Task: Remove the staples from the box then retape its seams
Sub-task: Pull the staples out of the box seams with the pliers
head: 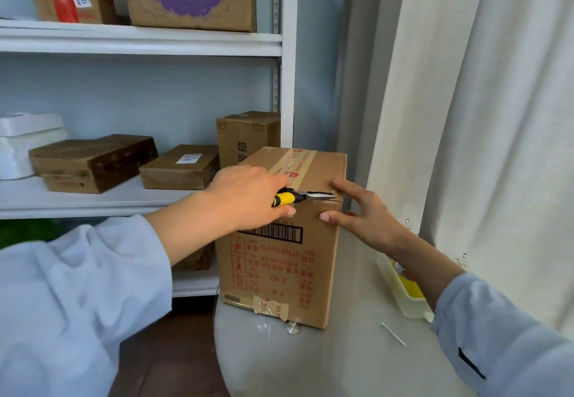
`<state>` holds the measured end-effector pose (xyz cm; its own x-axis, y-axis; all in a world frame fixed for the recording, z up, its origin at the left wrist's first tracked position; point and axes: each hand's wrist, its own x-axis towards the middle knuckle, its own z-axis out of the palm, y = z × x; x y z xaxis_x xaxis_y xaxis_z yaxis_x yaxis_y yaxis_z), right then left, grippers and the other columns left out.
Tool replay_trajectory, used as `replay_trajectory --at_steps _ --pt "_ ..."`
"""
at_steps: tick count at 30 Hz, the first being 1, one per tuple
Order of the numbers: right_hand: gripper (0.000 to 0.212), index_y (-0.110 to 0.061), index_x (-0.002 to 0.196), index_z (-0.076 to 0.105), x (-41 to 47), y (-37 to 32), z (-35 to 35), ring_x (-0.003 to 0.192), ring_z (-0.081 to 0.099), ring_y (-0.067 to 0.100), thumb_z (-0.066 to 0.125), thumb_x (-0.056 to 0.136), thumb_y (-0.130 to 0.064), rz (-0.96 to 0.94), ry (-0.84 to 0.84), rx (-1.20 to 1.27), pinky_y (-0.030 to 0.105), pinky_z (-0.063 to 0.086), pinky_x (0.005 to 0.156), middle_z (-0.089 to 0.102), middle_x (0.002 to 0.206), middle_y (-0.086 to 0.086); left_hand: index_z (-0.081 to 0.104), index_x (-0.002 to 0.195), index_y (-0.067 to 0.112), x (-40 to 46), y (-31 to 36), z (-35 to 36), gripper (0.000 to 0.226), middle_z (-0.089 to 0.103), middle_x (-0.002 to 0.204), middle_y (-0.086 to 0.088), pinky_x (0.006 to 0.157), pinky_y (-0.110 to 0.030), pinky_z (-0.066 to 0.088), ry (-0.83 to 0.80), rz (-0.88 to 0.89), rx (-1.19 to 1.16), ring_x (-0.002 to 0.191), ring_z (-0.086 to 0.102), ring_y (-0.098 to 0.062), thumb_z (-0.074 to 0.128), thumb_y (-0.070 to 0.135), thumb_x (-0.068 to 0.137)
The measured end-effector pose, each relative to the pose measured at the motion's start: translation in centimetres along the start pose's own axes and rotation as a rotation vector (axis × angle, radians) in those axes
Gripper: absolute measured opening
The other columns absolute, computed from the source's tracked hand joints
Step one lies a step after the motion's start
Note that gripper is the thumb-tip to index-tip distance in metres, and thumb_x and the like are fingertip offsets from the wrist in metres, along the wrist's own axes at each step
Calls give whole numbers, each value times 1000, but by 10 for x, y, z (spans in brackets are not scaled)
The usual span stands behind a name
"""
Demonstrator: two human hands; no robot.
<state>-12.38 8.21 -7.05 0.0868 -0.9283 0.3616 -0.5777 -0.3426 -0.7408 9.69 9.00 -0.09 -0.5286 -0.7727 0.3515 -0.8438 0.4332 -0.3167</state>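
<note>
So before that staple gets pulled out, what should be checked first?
1. Yellow-handled pliers gripped by the left hand: ok.
2. Plier tips at the staple on the box's top edge: ok.
3. Tips actually clamped on the staple: cannot tell.
4. Right hand steadying the brown cardboard box: ok.
5. Right fingers clear of the plier tips: not ok, very close.
6. Box resting flat on the round grey table: ok.

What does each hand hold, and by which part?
The left hand grips the pliers by their yellow handles. The right hand holds nothing; its fingers press on the box.
</note>
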Motion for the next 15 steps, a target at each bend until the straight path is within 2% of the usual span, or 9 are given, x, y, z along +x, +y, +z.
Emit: replay_trajectory --at_steps 3,5,9,15 --pt "79 -28 145 37 0 1 0 139 31 18 72 76 -46 -5 3 0 50 31 113 36 151 -5 42 131 36 4 -4 -1 52 61 107 1 69 -32 53 19 49 17 86 55 -18 38 66 89" --pt "81 -29 145 37 0 1 0 140 31 18 72 74 -50 -2 1 2 51 32 113 37 151 -6 46 128 33 1 -3 4 49 63 107 1 66 -31 51 66 62 38 88 58 -18 38 63 90" --pt "81 -28 145 37 0 1 1 140 31 17 72 74 -49 -8 4 11 50 32 113 36 151 -6 48 119 29 -7 5 16 45 64 103 1 58 -27 42 101 19 54 83 59 -19 34 62 92" --pt "78 -27 145 37 0 -1 1 140 30 18 72 77 -45 1 14 15 50 33 113 36 151 -5 47 117 27 -14 11 22 47 66 107 -3 60 -30 45 143 -16 6 86 64 -25 33 63 91"
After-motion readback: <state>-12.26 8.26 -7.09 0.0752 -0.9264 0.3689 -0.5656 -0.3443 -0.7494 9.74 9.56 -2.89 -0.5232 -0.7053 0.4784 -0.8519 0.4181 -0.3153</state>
